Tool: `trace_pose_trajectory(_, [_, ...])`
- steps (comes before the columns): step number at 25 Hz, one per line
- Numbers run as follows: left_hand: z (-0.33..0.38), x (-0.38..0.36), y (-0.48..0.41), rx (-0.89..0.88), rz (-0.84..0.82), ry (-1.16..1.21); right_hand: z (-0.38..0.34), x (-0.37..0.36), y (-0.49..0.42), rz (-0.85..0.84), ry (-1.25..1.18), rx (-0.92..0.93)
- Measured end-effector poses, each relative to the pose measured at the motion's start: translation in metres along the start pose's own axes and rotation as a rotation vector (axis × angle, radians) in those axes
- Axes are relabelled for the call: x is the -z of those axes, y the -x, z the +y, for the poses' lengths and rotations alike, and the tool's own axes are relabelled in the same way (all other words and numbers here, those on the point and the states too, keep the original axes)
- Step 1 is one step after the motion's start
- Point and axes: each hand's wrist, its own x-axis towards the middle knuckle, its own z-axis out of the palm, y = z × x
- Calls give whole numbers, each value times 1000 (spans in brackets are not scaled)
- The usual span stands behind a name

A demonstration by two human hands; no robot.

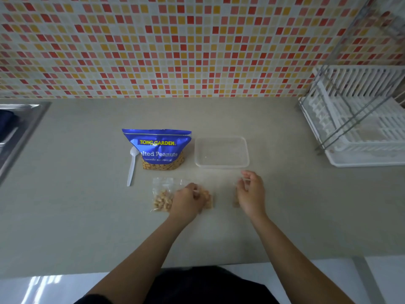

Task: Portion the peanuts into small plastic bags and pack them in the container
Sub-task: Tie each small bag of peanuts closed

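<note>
On the grey counter [87, 216], near its front edge, the left hand [188, 200] lies palm down with curled fingers over a small bag of peanuts [207, 199]; the picture is blurred there, so I cannot tell if the fingers pinch it or only press it. This bag shows only at the right side of the hand. The right hand [251, 194] is well apart to the right, fingers half bent and loosely spread, and a faint clear bag seems to be at its fingertips, but the blur hides whether it is gripped. Both forearms reach forward from the bottom of the view, bare.

Just left of the left hand lies another small plastic bag [162, 195], clear and soft, its long axis going away from the person, sealed end far, with the pale nuts gathered in the near half. Behind it stands the blue peanut pouch [156, 148], glossy, upright, with a clear window low down. A white plastic spoon [132, 165] lies beside the pouch, bowl far, handle pointing to the person. Right of the pouch sits the container [246, 160], rectangular, clear plastic with rounded corners, its long side across the view. A white dish rack [359, 119] stands far right, against the mosaic tile wall [175, 44].
</note>
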Motion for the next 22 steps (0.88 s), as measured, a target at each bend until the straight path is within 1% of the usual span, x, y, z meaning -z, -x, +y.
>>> trace_pose_trajectory(2, [-4,-7,-1,-36,-13,-263,19,4,-3,42,196,15])
trace_pose_trajectory(3, [-3,-10,0,-61,-4,-388,25,6,-4,23,252,17])
trace_pose_trajectory(4, [-2,-14,0,-92,11,-455,27,7,-5,-6,281,18])
trace_pose_trajectory(7, [0,-21,-1,-170,37,-545,25,7,-7,-103,271,-5])
trace_pose_trajectory(10, [-6,-26,0,-157,48,-595,28,9,-9,-103,195,-30])
trace_pose_trajectory(11, [-8,-25,1,-173,95,-596,30,10,-8,-92,170,-32])
trace_pose_trajectory(12, [-9,-22,2,-216,145,-586,30,10,-6,-88,141,-42])
trace_pose_trajectory(14, [-13,-17,2,-368,196,-610,31,11,-2,-86,54,-89])
trace_pose_trajectory(15, [-16,-17,0,-463,271,-604,31,11,1,-83,-5,-109])
trace_pose_trajectory(16, [-16,-15,-1,-507,276,-544,30,12,5,-85,-78,-117])
trace_pose_trajectory(17, [-12,-13,-1,-510,270,-429,27,13,9,-95,-151,-111])
trace_pose_trajectory(18, [-4,-10,0,-458,229,-283,24,13,12,-114,-208,-97])
trace_pose_trajectory(20, [8,-6,0,-292,119,-16,13,14,19,-166,-268,-63])
trace_pose_trajectory(22, [19,-4,-1,-171,-24,115,0,13,25,-207,-337,-49])
